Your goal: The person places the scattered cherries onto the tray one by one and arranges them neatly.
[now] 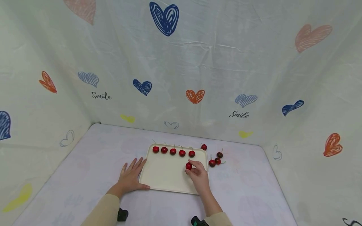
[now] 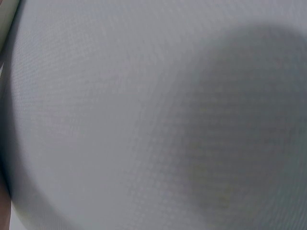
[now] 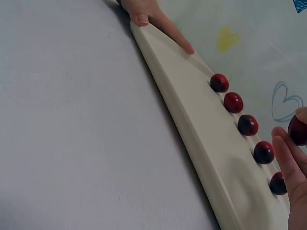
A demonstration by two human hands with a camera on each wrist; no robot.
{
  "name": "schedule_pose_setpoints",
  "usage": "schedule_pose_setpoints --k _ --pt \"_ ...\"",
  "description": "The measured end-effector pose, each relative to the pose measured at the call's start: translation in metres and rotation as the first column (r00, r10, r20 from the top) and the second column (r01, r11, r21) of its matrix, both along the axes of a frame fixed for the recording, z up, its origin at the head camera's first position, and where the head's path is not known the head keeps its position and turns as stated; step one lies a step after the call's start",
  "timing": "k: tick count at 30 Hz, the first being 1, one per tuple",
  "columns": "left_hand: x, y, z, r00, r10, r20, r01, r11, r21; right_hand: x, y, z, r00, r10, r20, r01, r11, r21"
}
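Observation:
A cream rectangular tray (image 1: 167,174) lies on the table, with a row of several red cherries (image 1: 173,151) along its far edge, stems pointing away. My right hand (image 1: 199,177) pinches a single cherry (image 1: 189,166) between thumb and fingers over the tray's right half; the right wrist view shows this held cherry (image 3: 298,130) at its right edge. My left hand (image 1: 130,178) rests at the tray's left side, fingers spread straight, thumb on the near left corner. In the left wrist view mostly pale tablecloth fills the picture.
Several loose cherries (image 1: 212,163) sit on the table right of the tray, some with stems. Another cherry (image 1: 204,147) lies just beyond the tray's far right corner. A white curtain (image 1: 181,62) printed with hearts rises behind and beside the table.

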State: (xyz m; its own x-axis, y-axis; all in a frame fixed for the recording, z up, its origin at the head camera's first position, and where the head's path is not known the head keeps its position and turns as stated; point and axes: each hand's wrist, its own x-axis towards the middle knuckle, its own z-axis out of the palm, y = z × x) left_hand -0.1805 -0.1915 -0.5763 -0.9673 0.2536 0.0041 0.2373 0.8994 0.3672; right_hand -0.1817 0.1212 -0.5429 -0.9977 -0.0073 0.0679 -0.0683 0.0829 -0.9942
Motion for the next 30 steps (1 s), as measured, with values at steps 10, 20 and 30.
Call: schedule_pose_setpoints --k 10,20,30 --pt "0.000 0.000 0.002 1.000 0.002 0.015 -0.002 1.000 0.008 0.003 -0.027 0.014 0.996 0.076 -0.037 -0.079 0.994 -0.074" --pt "0.005 0.001 -0.004 1.000 -0.022 0.001 0.022 0.999 0.031 0.004 -0.050 0.012 0.998 0.049 -0.034 -0.051 0.997 -0.052" --pt "0.001 0.000 0.002 1.000 -0.004 0.016 0.004 1.000 -0.002 -0.004 -0.082 0.003 0.998 0.012 -0.055 -0.023 0.979 -0.205"
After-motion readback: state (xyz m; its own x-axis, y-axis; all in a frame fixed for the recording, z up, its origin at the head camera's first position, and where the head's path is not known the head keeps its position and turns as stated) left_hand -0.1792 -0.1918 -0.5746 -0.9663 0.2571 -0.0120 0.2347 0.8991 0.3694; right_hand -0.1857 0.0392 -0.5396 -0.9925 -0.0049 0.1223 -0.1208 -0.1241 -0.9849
